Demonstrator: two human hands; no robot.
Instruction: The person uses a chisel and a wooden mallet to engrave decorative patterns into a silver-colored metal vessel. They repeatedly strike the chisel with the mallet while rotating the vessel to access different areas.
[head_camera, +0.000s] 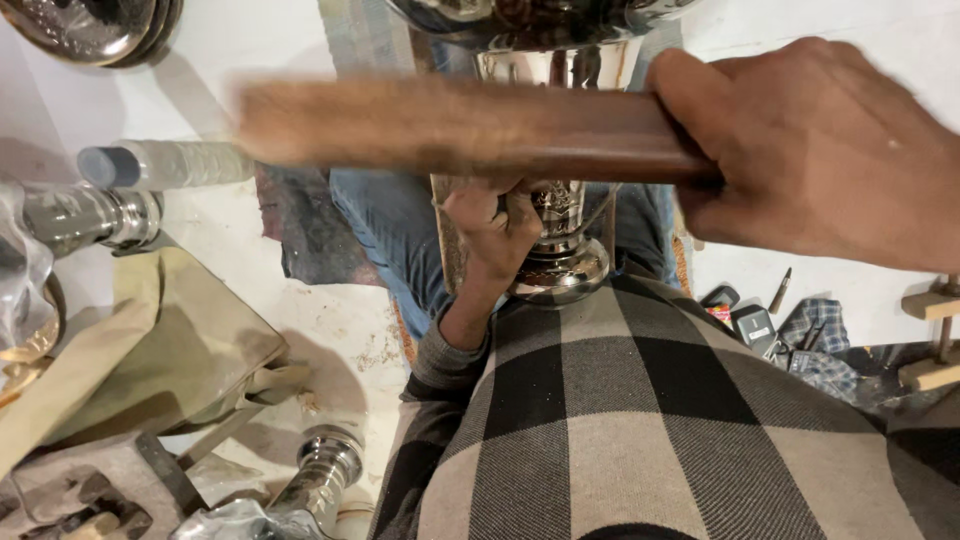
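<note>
My right hand (820, 150) grips one end of a brown wooden stick (450, 128), which lies blurred across the upper view. Below it, my left hand (495, 230) holds the stem of a shiny silver metal trophy-like vessel (560, 265) that rests against my lap, foot toward me. The vessel's wide bowl (530, 20) shows at the top edge. My checked sleeve and shirt fill the lower middle.
A beige cloth bag (150, 350) lies at left on the white floor. More shiny metal pieces sit at left (90, 215), top left (90, 25) and bottom (325, 470). A plastic bottle (165, 165) lies nearby. Small tools and wooden blocks (930, 340) are at right.
</note>
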